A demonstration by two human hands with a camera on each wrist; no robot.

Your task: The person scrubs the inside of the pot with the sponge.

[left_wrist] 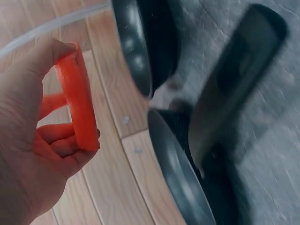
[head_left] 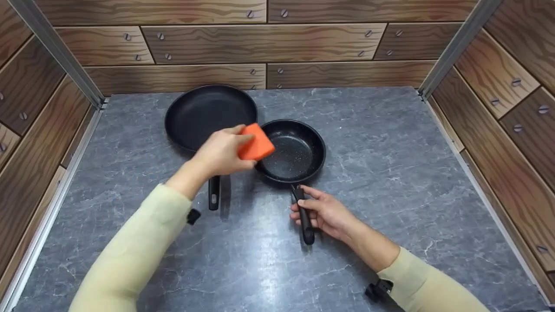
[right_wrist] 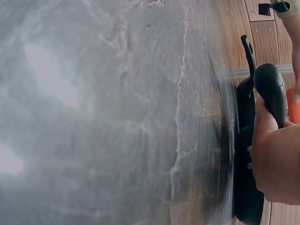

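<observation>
Pinches the sponge in the left hand, thumb against fingers; holds it up over the left rim of the small pan, apart from the pan in the left wrist view; grasps the handle of that pan in the right hand, thumb on top, close to the bowl. Hides part of the big pan, just left and farther back on the table, behind the left hand; wears pale sleeves; works inside wood-print walls.
</observation>
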